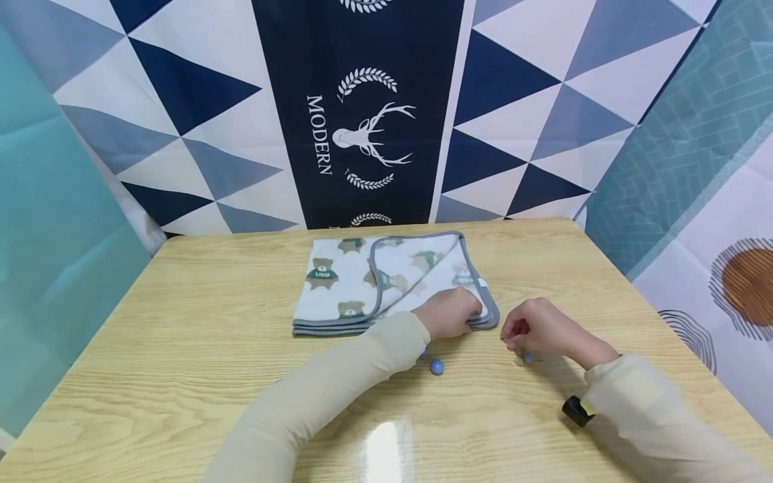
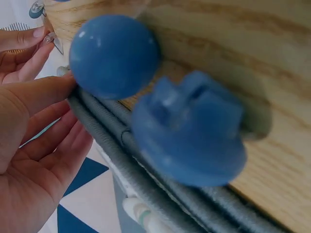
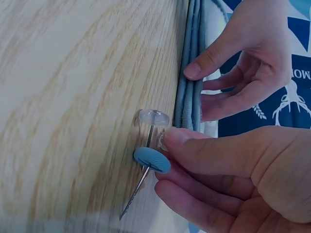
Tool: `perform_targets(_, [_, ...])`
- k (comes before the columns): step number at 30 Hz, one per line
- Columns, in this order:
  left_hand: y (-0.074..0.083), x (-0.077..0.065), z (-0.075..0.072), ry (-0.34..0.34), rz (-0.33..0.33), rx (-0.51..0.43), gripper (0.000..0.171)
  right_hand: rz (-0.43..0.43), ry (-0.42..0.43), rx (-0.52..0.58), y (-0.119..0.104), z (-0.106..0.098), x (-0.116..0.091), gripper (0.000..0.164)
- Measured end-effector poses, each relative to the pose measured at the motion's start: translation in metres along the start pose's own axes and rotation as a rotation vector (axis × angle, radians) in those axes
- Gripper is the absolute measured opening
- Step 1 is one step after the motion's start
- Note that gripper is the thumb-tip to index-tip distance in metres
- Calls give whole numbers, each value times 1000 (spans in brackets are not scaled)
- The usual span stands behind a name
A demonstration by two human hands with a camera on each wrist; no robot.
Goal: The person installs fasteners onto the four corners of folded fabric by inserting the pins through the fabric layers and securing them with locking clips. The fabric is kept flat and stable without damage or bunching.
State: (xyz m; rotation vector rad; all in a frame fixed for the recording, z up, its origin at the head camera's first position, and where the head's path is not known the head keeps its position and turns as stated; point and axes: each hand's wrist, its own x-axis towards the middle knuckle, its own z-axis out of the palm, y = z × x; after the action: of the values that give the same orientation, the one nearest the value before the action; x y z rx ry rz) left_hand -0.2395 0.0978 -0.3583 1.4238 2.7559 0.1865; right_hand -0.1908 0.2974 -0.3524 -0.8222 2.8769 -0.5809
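Note:
A folded white blanket (image 1: 329, 305) with bear prints and grey edging lies toward the back of the table. My left hand (image 1: 447, 313) grips its near right corner, thumb on the stacked grey edges. Just right of that corner, my right hand (image 1: 540, 329) pinches a small clear piece (image 3: 163, 141) between thumb and finger. Beside those fingertips is a metal pin with a twisted shank (image 3: 132, 196), a ribbed blue disc (image 3: 151, 160) and a clear cap (image 3: 153, 117). A smooth blue cap (image 2: 114, 56) and a notched blue cap (image 2: 189, 133) lie by the blanket's front edge.
The wooden table (image 1: 181, 349) carries these things, and a patterned cloth (image 1: 205, 114) hangs behind its back edge. A black cylinder (image 1: 578, 410) sits at the right sleeve. Patterned cloth (image 1: 706, 221) hangs along the right side.

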Motion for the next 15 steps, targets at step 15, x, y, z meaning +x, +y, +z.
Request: perform_targets(15, [-33, 1, -4, 55, -196, -580, 36, 21, 192, 15, -4, -5, 7, 10])
